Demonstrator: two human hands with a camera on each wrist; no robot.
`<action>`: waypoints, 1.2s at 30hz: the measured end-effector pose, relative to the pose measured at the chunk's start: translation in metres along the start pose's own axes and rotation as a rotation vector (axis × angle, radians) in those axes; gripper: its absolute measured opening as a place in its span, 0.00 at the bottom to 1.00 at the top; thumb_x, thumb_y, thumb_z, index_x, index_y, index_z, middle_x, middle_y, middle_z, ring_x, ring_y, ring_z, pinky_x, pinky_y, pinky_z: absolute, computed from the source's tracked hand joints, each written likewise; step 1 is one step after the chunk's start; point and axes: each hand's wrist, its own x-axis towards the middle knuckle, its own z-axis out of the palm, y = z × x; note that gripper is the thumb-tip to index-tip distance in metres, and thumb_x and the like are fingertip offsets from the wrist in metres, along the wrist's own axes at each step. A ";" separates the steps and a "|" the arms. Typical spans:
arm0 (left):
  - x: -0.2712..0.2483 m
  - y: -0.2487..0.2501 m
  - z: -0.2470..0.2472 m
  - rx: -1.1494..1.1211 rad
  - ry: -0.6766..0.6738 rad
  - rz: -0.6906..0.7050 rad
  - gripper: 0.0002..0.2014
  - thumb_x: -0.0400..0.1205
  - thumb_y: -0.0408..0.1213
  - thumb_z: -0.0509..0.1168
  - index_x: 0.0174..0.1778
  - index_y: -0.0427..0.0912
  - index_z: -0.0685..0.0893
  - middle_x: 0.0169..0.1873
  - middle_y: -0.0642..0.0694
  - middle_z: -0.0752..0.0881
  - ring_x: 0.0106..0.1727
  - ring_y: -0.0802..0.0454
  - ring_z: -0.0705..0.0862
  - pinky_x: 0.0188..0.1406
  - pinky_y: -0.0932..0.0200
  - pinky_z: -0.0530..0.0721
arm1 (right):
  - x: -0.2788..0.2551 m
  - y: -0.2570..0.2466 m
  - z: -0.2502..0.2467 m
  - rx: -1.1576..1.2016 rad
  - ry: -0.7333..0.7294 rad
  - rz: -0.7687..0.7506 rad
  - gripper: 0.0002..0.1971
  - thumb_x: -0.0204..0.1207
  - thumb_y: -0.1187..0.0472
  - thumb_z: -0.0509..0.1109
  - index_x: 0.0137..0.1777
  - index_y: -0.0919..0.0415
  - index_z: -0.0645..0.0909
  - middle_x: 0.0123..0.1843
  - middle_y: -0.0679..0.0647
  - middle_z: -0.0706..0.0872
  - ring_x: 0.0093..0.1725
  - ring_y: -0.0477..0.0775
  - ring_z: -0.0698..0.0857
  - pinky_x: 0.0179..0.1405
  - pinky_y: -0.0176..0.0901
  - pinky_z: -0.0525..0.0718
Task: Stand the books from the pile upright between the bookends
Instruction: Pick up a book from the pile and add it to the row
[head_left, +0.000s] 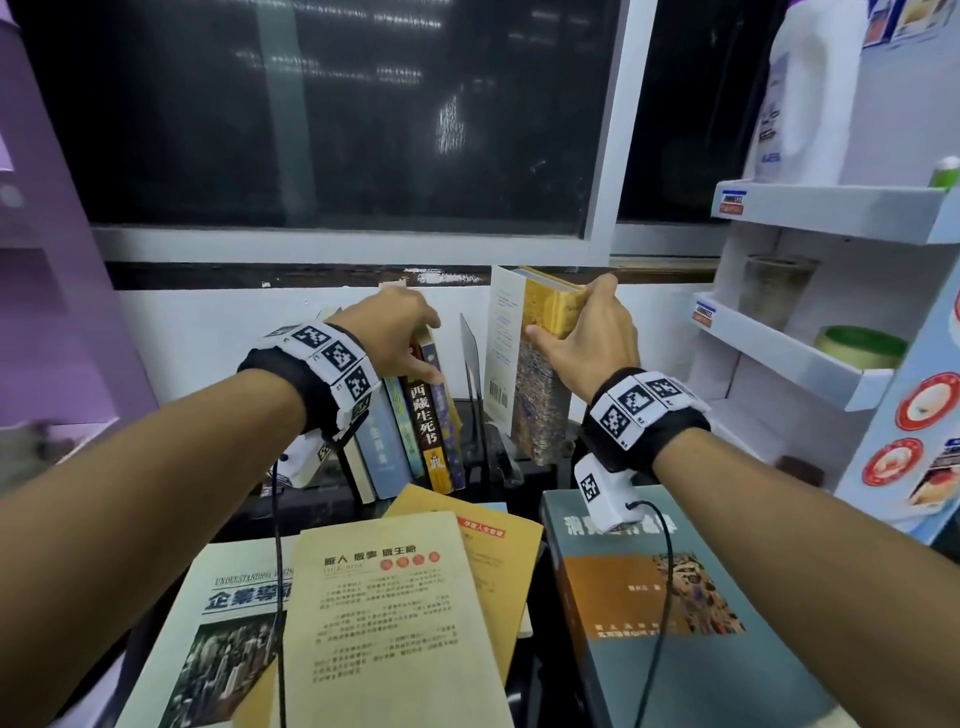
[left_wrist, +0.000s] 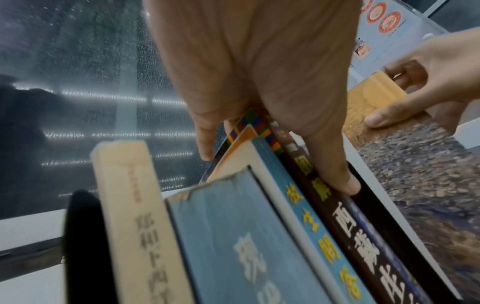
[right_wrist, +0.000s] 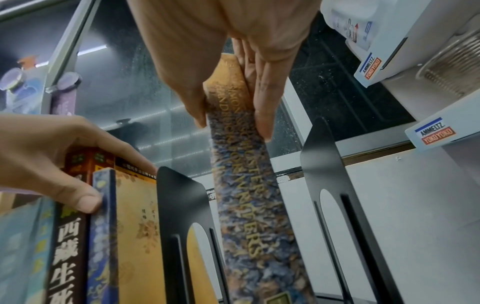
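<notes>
As right hand (head_left: 592, 332) grips, book (head_left: 540, 395) seems upright.

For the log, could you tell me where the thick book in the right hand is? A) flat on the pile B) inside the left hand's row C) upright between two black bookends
C: the right hand grips the thick book upright; black bookend on its left, second bookend on its right.
</notes>
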 end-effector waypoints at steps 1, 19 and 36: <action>0.000 0.000 0.001 0.000 0.004 0.007 0.37 0.69 0.61 0.78 0.68 0.41 0.82 0.58 0.45 0.83 0.64 0.44 0.78 0.61 0.48 0.81 | 0.000 0.000 0.003 -0.005 -0.002 0.000 0.31 0.69 0.47 0.82 0.57 0.59 0.66 0.54 0.56 0.83 0.51 0.62 0.85 0.50 0.56 0.85; -0.001 -0.011 -0.001 -0.094 -0.014 -0.151 0.47 0.59 0.65 0.81 0.65 0.38 0.74 0.67 0.39 0.78 0.64 0.43 0.78 0.63 0.47 0.81 | 0.010 -0.006 0.037 -0.032 -0.035 0.073 0.31 0.70 0.47 0.82 0.60 0.61 0.66 0.57 0.60 0.83 0.54 0.67 0.85 0.46 0.53 0.83; -0.003 -0.007 0.006 -0.160 0.027 -0.184 0.44 0.59 0.62 0.83 0.62 0.40 0.75 0.60 0.42 0.82 0.57 0.46 0.81 0.56 0.45 0.86 | -0.009 0.000 0.048 -0.006 -0.107 0.075 0.30 0.72 0.48 0.80 0.60 0.60 0.65 0.58 0.59 0.82 0.53 0.67 0.85 0.49 0.59 0.87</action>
